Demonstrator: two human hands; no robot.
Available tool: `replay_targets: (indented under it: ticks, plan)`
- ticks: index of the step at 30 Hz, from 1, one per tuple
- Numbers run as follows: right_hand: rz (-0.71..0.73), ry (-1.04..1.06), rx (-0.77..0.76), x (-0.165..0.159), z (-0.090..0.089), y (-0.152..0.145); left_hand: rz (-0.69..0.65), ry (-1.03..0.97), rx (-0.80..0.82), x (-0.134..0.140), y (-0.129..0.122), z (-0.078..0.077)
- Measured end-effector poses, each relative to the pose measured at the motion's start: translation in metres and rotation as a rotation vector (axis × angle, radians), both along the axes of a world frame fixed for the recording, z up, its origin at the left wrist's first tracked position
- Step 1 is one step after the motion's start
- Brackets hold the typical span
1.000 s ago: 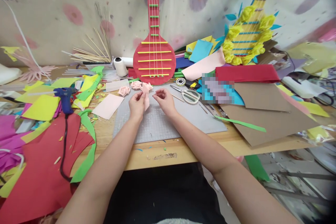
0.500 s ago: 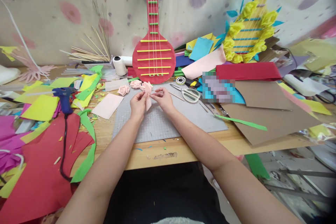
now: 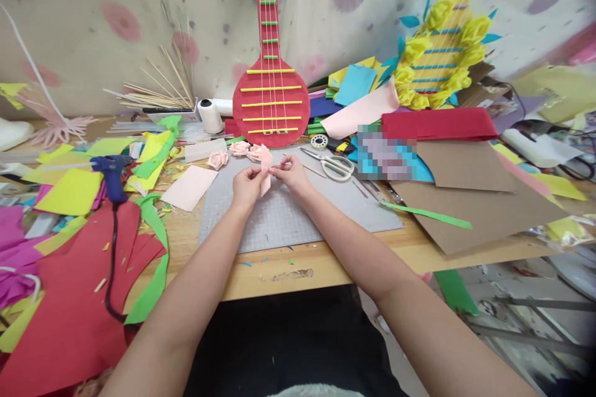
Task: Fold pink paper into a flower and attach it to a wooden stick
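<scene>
Over the grey cutting mat (image 3: pixel 233 223), my left hand (image 3: pixel 248 186) pinches a narrow piece of pale pink crepe paper (image 3: pixel 266 160), which sticks out above and below the fingertips. My right hand (image 3: pixel 294 176) is closed, with thumb and forefinger pressed on the right edge of the same piece. Whether a thin stick also lies in its fingers is too small to tell. Just behind the hands rest rolled pink paper roses (image 3: pixel 217 160). A flat pale pink sheet (image 3: pixel 190 188) lies left of my left hand. White-handled scissors (image 3: pixel 337 168) lie beyond my right hand.
A red paper lute (image 3: pixel 272 105) stands at the back, a yellow flower-trimmed one (image 3: pixel 437 59) to its right. A blue glue gun (image 3: pixel 114 177) stands at left among coloured paper scraps. Brown card sheets (image 3: pixel 479 211) and a green strip (image 3: pixel 426 216) lie at right.
The pink paper piece now shows more upright and flatter between my fingers. My right fingertips have shifted slightly onto its edge; the thin stick seen near them is no longer distinct.
</scene>
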State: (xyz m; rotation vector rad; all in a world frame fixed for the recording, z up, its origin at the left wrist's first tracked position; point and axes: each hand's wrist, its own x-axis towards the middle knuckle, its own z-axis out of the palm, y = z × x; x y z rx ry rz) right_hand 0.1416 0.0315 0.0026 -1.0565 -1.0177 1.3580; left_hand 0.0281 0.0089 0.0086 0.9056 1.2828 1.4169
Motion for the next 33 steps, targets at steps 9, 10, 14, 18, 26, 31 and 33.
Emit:
replay_targets:
  ticks: [9,10,14,18,26,31,33]
  plan:
    - [0.072,-0.033,0.017,0.004,-0.006,0.003,-0.023,0.096,0.007,-0.004,0.001,-0.003]
    - [0.084,-0.062,0.026,0.004,-0.006,0.004,-0.017,0.144,0.017,-0.005,0.001,-0.004]
    - [0.012,-0.326,0.246,0.008,-0.003,0.003,0.094,0.492,0.069,-0.009,-0.003,-0.002]
    - [-0.126,-0.735,0.656,0.013,0.008,-0.004,0.14,0.838,0.077,-0.009,-0.008,0.005]
    - [-0.123,-1.101,0.748,0.015,0.011,-0.008,0.131,0.798,0.14,-0.007,-0.006,0.001]
    - [-0.16,-1.112,0.755,0.016,0.01,-0.006,0.13,0.811,0.151,-0.007,-0.005,0.0]
    - [-0.178,-1.116,0.764,0.016,0.01,-0.007,0.124,0.852,0.14,-0.007,-0.006,0.001]
